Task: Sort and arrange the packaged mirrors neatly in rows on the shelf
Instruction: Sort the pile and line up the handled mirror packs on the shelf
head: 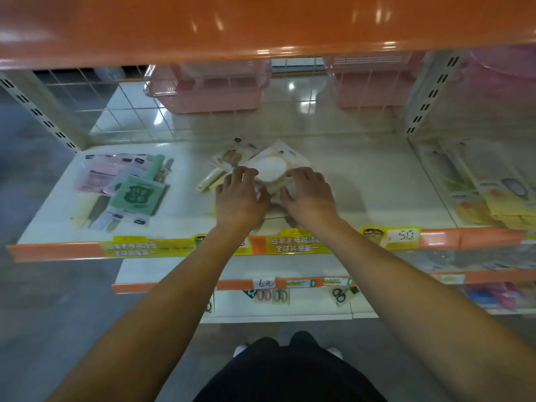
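We stand at a big white shelf (362,181) with an orange edge. On its left side lies a messy heap of pink and green packs (124,184). On its right side lie yellow packs (493,198). In the middle sits a small pile of mirror packs (269,165). Our left hand (239,195) and right hand (309,192) rest on this pile, side by side. The fingers curl over the packs, but we cannot tell if they really grip them.

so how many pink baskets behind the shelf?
2: one pink basket back centre-left, another pink basket back right, both behind the wire grid. More may be hidden.
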A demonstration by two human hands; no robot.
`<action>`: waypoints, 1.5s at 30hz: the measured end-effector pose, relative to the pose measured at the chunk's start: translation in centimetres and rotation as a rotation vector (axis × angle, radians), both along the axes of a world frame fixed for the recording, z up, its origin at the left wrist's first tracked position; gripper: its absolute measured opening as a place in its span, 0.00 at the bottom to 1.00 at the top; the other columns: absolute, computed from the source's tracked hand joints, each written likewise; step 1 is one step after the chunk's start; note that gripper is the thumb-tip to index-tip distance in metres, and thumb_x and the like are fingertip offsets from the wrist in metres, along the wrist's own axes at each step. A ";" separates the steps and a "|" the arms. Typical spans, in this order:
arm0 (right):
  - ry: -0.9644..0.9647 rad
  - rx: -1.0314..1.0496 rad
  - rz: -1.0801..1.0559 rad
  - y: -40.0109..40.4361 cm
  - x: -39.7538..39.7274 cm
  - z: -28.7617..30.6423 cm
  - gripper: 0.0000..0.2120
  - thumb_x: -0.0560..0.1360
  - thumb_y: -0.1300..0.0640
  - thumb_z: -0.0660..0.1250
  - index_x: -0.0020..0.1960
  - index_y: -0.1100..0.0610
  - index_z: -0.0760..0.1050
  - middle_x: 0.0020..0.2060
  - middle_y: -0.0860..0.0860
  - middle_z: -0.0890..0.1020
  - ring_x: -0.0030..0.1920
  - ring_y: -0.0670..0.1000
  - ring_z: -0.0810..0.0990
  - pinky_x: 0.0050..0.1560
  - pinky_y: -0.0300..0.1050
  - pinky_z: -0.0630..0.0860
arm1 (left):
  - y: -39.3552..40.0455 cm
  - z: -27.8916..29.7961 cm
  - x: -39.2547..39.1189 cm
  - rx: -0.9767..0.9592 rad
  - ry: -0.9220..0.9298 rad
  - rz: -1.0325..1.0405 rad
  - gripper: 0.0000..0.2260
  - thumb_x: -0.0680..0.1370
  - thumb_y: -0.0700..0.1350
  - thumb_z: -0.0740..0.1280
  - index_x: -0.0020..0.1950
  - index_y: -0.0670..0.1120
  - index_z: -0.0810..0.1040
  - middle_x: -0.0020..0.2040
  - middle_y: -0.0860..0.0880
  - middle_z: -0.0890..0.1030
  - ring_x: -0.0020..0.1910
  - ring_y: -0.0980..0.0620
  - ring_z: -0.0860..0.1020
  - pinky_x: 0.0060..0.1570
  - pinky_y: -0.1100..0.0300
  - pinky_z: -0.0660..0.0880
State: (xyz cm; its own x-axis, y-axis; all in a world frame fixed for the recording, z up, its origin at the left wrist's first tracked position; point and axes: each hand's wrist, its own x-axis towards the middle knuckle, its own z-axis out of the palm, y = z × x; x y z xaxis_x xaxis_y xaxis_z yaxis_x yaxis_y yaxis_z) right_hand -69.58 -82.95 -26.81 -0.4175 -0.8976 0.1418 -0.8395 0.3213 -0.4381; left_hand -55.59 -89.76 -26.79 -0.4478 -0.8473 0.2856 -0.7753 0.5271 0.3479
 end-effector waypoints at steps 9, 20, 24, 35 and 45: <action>0.016 0.027 -0.055 -1.6 4.5 -0.4 0.19 0.77 0.49 0.64 0.65 0.56 0.72 0.64 0.55 0.73 0.63 0.61 0.70 0.58 0.54 0.69 | -2.4 -0.6 3.6 0.085 -0.037 -0.046 0.19 0.76 0.52 0.62 0.65 0.47 0.72 0.65 0.47 0.72 0.64 0.44 0.71 0.59 0.50 0.67; 0.043 0.102 0.022 -3.6 5.0 0.5 0.21 0.78 0.49 0.61 0.69 0.53 0.68 0.69 0.51 0.68 0.69 0.57 0.65 0.64 0.52 0.65 | -3.1 0.3 4.3 0.101 -0.050 -0.014 0.22 0.76 0.55 0.64 0.67 0.48 0.69 0.67 0.48 0.70 0.65 0.44 0.70 0.61 0.49 0.66; 0.030 0.242 0.097 -4.1 5.4 -0.1 0.29 0.78 0.49 0.61 0.76 0.49 0.57 0.78 0.50 0.55 0.77 0.58 0.51 0.74 0.55 0.56 | -3.1 0.3 4.8 0.086 -0.042 0.004 0.20 0.77 0.54 0.62 0.66 0.47 0.70 0.65 0.46 0.72 0.63 0.43 0.71 0.59 0.49 0.67; -0.016 -0.033 0.118 -3.1 2.3 -0.4 0.18 0.80 0.47 0.60 0.34 0.55 0.70 0.36 0.49 0.74 0.48 0.56 0.75 0.56 0.51 0.72 | -3.0 0.0 3.7 0.050 -0.009 -0.022 0.17 0.77 0.53 0.63 0.63 0.46 0.73 0.64 0.46 0.73 0.61 0.43 0.73 0.57 0.49 0.68; 0.030 0.400 -0.295 -4.7 4.4 0.6 0.41 0.69 0.25 0.56 0.73 0.49 0.59 0.74 0.59 0.57 0.69 0.66 0.61 0.62 0.60 0.65 | -3.3 0.2 3.5 0.070 -0.004 -0.037 0.18 0.77 0.53 0.62 0.64 0.47 0.72 0.65 0.47 0.72 0.63 0.43 0.71 0.60 0.48 0.67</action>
